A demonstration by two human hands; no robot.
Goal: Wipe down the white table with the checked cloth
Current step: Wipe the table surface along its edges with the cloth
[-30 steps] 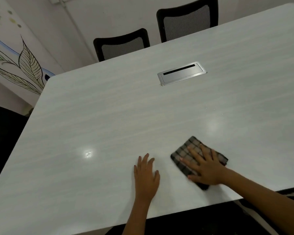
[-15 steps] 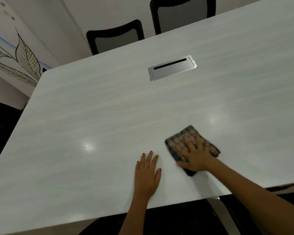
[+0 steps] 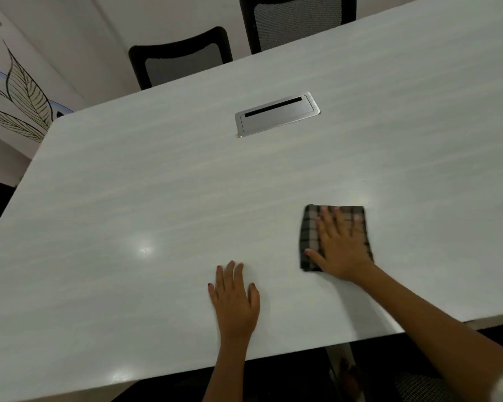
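1. The checked cloth (image 3: 310, 227), folded into a small rectangle, lies flat on the white counter (image 3: 157, 198), toward the near right part of the top and a little in from the near edge.
2. The right hand (image 3: 341, 248) lies spread over the cloth with its fingers straight. It presses the cloth down and does not grip it; the thumb sticks out over the cloth's left side.
3. The left hand (image 3: 235, 297) holds nothing. It rests palm down on the bare counter, to the left of the cloth and apart from it, and probably serves as a brace.
4. Judged from this, wiping is under way in the near right zone. The surface shows no wet trail or clear boundary, so how much has already been covered cannot be told.
5. A few tiny pale specks lie just beyond the cloth; whether they are crumbs or glints is too small to tell.
6. Most of the top appears left to do: the wide left half, the far side by the two black mesh chairs (image 3: 183, 59), the right end, and the strip around the recessed metal cable hatch (image 3: 278, 114).
7. Reaching those parts will probably call for leaning in or moving round.
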